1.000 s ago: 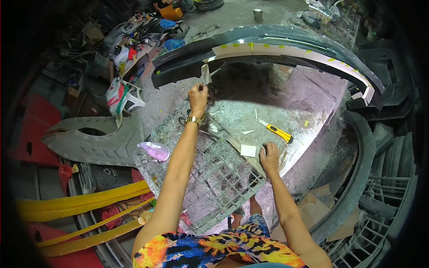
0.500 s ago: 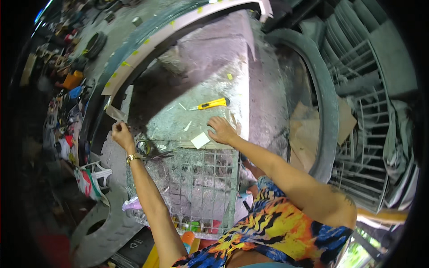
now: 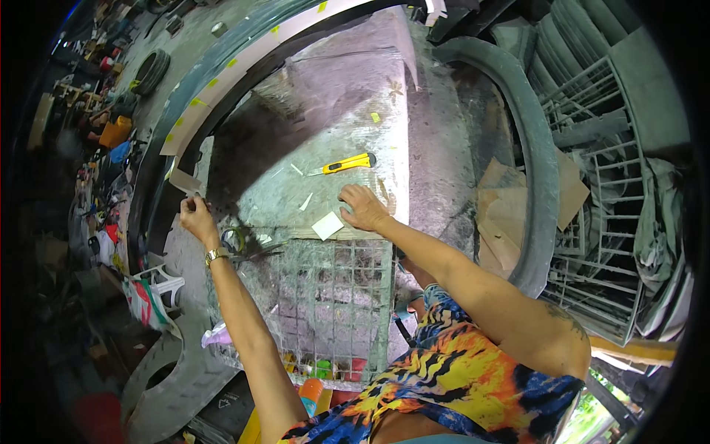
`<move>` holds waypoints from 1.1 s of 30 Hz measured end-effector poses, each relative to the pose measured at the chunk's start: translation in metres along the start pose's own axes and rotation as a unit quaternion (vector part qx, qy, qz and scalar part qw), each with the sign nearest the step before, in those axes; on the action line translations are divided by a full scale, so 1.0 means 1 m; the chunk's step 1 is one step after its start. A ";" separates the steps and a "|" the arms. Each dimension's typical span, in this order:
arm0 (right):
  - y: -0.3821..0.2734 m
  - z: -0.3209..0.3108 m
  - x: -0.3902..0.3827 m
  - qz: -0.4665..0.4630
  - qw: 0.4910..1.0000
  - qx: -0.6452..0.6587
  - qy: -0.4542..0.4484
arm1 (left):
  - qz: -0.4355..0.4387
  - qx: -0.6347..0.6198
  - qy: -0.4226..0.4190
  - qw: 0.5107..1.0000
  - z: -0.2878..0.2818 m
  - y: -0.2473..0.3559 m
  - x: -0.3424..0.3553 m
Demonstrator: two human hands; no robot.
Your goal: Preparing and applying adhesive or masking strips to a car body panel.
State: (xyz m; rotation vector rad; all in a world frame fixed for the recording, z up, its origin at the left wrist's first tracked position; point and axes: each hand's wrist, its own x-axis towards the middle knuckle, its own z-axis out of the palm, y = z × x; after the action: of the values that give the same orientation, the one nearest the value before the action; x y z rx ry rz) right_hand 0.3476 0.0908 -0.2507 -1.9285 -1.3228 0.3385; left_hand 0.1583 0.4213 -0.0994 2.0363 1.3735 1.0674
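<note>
Downward view of a work surface; clock positions are read from the centre. Nearest, at 5 o'clock, is the wearer's patterned shirt (image 3: 473, 362). A purple bottle (image 3: 215, 335), partly covered by the left forearm, lies toward 8 o'clock, and a wire grid (image 3: 333, 296) at 6 o'clock adjoins the counter (image 3: 347, 126). Near the centre, the right hand (image 3: 362, 209) rests on the counter, palm down, fingers loosely curled and slightly apart, with nothing visible in its grip. Just beside it, toward 8 o'clock, lies a white paper square (image 3: 328, 226). The left hand (image 3: 197, 222), with a watch (image 3: 216, 255) at its wrist, is at 9 o'clock; its thumb and fingers are drawn together on the lower end of a pale paper flap (image 3: 185, 181), the exact fingertip contact being too small to make out. A tape roll (image 3: 235, 240) lies near this hand, toward its 4 o'clock. Beyond the right hand, at 12 o'clock, is a yellow knife (image 3: 349, 163), blade exposed and directed toward 9 o'clock. Farther off, a long curved panel (image 3: 211, 61) sweeps from 9 to 12 o'clock, bearing a paper strip (image 3: 240, 72) with yellow-green tabs. Farthest, at 10 o'clock, a tyre (image 3: 157, 74) lies on the floor.
</note>
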 end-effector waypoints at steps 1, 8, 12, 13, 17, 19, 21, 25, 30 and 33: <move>-0.008 0.009 0.006 -0.011 1.000 0.015 0.010 | -0.017 -0.046 0.009 0.999 -0.012 -0.012 0.006; 0.008 0.002 -0.008 0.013 1.000 -0.012 0.023 | 0.017 -0.020 0.019 0.999 0.031 0.002 -0.009; -0.008 0.007 -0.006 -0.011 0.999 -0.019 0.025 | 0.007 -0.010 0.036 0.999 0.016 0.001 -0.015; -0.010 0.006 -0.005 -0.013 0.999 -0.018 0.024 | 0.005 -0.010 0.035 0.999 0.013 0.001 -0.016; -0.011 0.000 -0.003 0.005 1.000 -0.015 0.010 | 0.016 -0.002 0.030 0.999 0.013 0.003 -0.015; -0.007 -0.001 -0.003 0.001 1.000 -0.016 0.012 | 0.013 -0.013 0.032 0.999 0.015 0.004 -0.016; -0.005 -0.001 -0.002 -0.003 1.000 -0.018 0.014 | 0.011 -0.023 0.034 0.999 0.016 0.004 -0.015; -0.007 -0.002 -0.002 0.006 1.000 -0.018 0.004 | 0.002 -0.026 0.038 0.999 0.013 0.003 -0.012; -0.006 0.001 -0.003 0.008 1.000 -0.029 0.007 | -0.012 -0.021 0.023 0.999 0.011 0.005 -0.009; -0.003 0.005 -0.003 -0.016 0.999 -0.034 0.026 | -0.002 -0.024 0.038 0.999 0.011 0.000 -0.006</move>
State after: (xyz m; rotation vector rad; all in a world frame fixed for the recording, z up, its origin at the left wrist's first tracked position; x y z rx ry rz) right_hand 0.3414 0.0911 -0.2526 -1.9561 -1.3451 0.2277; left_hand 0.1661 0.4164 -0.1079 1.9755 1.3755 1.1760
